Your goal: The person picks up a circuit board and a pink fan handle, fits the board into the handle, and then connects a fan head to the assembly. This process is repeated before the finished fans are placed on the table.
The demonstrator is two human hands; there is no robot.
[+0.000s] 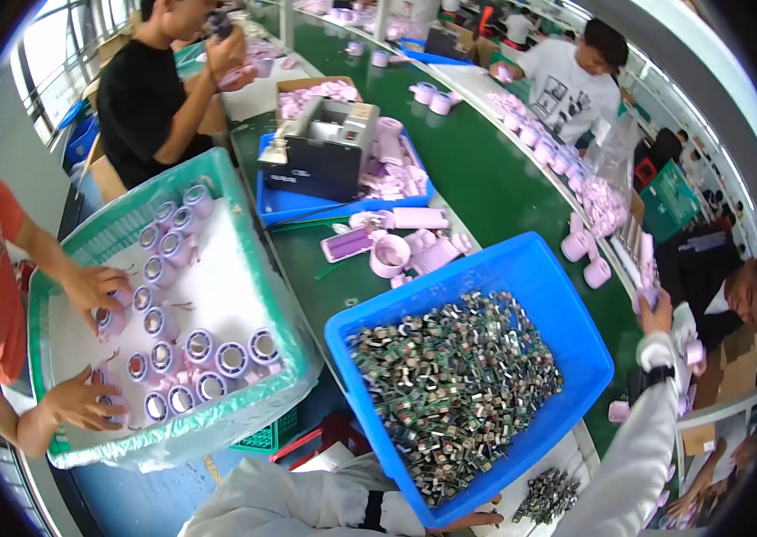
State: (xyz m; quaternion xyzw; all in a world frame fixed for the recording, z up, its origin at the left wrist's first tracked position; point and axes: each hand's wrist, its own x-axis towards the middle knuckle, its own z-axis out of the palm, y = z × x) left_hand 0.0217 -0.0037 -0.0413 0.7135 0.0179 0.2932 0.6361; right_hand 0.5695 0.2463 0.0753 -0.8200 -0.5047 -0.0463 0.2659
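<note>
My right hand (pixel 657 313) is stretched out to the far right, closed around a small lilac plastic part (pixel 646 295) beside the belt's edge; the fingers hide much of it. Low in the middle, my left hand (pixel 477 519) shows only partly from under the rim of a blue bin (pixel 586 345). Its visible fingers reach out with nothing seen in them. Close to them lies a small pile of circuit boards (pixel 547 495) on a white surface. The bin holds a big heap of similar small circuit boards (pixel 459 385).
Left, a co-worker's hands (pixel 87 403) work in a green crate (pixel 244 206) of lilac ring-shaped parts (pixel 198 345). Beyond my bin lie lilac housings (pixel 389 255) and a blue tray (pixel 298 215) carrying a black box (pixel 314 168). The green belt (pixel 495 192) runs between other workers.
</note>
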